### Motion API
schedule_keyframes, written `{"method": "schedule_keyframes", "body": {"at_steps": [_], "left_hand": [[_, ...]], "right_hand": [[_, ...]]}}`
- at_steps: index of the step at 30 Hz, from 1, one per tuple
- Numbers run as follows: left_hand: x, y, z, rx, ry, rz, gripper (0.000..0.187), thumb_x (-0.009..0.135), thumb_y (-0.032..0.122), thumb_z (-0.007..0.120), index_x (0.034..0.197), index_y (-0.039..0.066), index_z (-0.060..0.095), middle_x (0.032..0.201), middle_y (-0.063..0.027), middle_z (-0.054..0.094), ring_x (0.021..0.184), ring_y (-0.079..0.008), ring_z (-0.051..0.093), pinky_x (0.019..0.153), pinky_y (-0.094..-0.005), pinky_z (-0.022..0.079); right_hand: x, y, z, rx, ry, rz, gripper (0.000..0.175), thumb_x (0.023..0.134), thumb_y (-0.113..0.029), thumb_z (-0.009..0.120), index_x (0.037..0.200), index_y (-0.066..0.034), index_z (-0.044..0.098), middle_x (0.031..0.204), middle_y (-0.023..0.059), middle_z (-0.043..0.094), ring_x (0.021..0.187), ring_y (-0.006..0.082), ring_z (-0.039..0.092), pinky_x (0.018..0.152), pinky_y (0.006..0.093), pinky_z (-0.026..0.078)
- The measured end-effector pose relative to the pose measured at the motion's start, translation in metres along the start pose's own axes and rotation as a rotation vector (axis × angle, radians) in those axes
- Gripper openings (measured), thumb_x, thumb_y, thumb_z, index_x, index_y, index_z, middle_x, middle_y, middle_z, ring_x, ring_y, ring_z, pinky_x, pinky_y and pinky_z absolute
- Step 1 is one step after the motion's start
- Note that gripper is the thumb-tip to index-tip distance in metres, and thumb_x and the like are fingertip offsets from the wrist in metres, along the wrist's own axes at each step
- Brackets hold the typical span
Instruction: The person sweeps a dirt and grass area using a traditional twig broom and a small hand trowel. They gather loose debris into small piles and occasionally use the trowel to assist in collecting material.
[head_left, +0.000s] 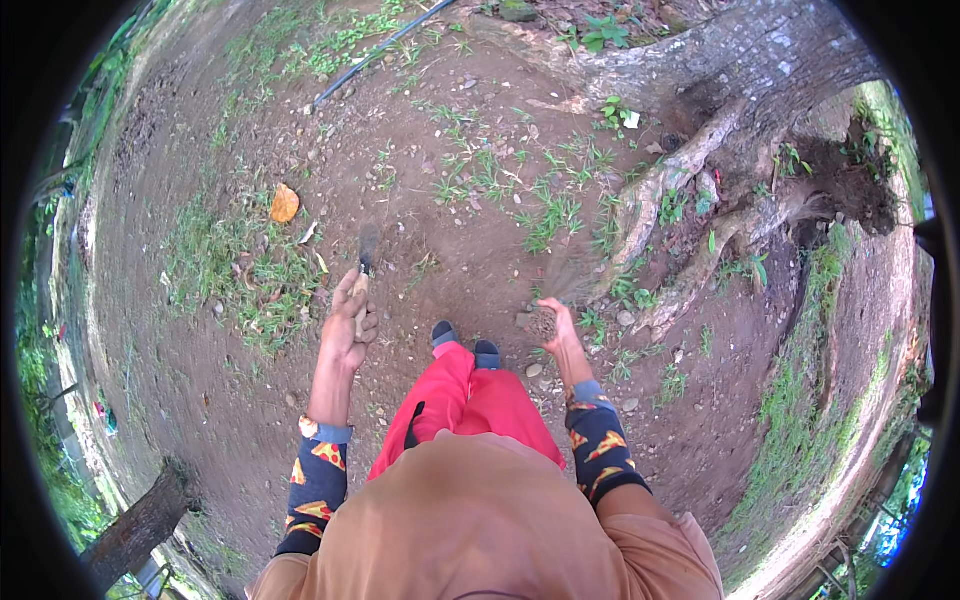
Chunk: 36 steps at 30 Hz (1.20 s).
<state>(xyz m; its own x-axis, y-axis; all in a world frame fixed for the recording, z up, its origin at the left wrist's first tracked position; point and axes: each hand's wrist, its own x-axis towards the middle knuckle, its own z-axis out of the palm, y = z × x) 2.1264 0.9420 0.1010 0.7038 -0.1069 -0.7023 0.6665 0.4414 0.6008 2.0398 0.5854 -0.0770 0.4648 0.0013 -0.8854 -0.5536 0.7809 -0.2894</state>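
My left hand (349, 319) holds a small trowel by its pale handle, fingers curled round it. Its dark blade (368, 247) points away from me over bare soil. On the right, my right hand (559, 324) grips a bundle of thin sticks, seemingly a stick broom, by its butt end (542, 324). The fine bristles (566, 270) fan out away from me towards the tree roots and look blurred. Both hands are held apart, either side of my feet, above the ground.
A large tree trunk (780, 52) with spreading roots (652, 202) rises at the upper right. A blue-grey pipe or hose (382, 46) lies at the top. An orange dry leaf (285, 203) rests by grass at left. Another trunk (142, 521) stands at lower left.
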Motion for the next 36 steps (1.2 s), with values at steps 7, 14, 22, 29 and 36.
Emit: {"method": "schedule_keyframes", "body": {"at_steps": [7,14,22,29,36], "left_hand": [[0.015,0.012,-0.025,-0.061,0.035,-0.042,0.051,0.095,0.011,0.045,0.141,0.020,0.027,0.080,-0.0042,0.047,0.051,-0.0071,0.040,0.038,-0.0172,0.030],[0.016,0.033,-0.059,-0.029,0.173,0.081,0.031,0.099,0.030,0.042,0.126,0.014,0.041,0.073,0.0005,0.047,0.049,-0.0055,0.037,0.038,-0.0167,0.028],[0.008,0.051,-0.109,-0.120,0.270,0.084,0.020,0.099,0.029,0.042,0.103,0.010,0.047,0.072,-0.0004,0.047,0.047,-0.0055,0.036,0.037,-0.0194,0.027],[0.010,0.066,-0.092,-0.168,0.269,0.136,0.021,0.099,0.029,0.042,0.102,0.010,0.049,0.073,0.0005,0.048,0.048,-0.0054,0.037,0.038,-0.0189,0.027],[0.032,0.056,-0.026,-0.240,0.205,0.192,0.019,0.096,0.027,0.049,0.106,0.012,0.050,0.071,0.0012,0.048,0.051,-0.0058,0.041,0.040,-0.0190,0.030]], "right_hand": [[-0.062,-0.006,0.048,-0.101,-0.364,0.147,0.038,0.076,-0.019,0.062,0.112,-0.0143,0.049,0.072,0.0105,0.056,0.055,0.0225,0.055,0.050,0.0392,0.048],[-0.055,0.004,0.041,-0.202,0.096,-0.189,0.065,0.076,-0.014,0.062,0.134,-0.0222,0.034,0.071,0.0086,0.055,0.052,0.0224,0.055,0.046,0.0382,0.048],[0.063,0.032,0.160,-0.519,-0.182,0.179,0.020,0.070,-0.018,0.067,0.086,-0.0129,0.055,0.078,0.0050,0.060,0.061,0.0186,0.057,0.053,0.0381,0.051],[0.015,0.017,0.199,-0.226,-0.693,0.489,0.018,0.080,-0.019,0.062,0.090,-0.0091,0.050,0.078,0.0097,0.058,0.061,0.0223,0.059,0.055,0.0378,0.050],[-0.038,-0.123,0.113,-0.421,-0.402,0.203,0.020,0.080,-0.020,0.061,0.093,-0.0075,0.052,0.078,0.0113,0.058,0.063,0.0230,0.059,0.057,0.0391,0.050]]}}
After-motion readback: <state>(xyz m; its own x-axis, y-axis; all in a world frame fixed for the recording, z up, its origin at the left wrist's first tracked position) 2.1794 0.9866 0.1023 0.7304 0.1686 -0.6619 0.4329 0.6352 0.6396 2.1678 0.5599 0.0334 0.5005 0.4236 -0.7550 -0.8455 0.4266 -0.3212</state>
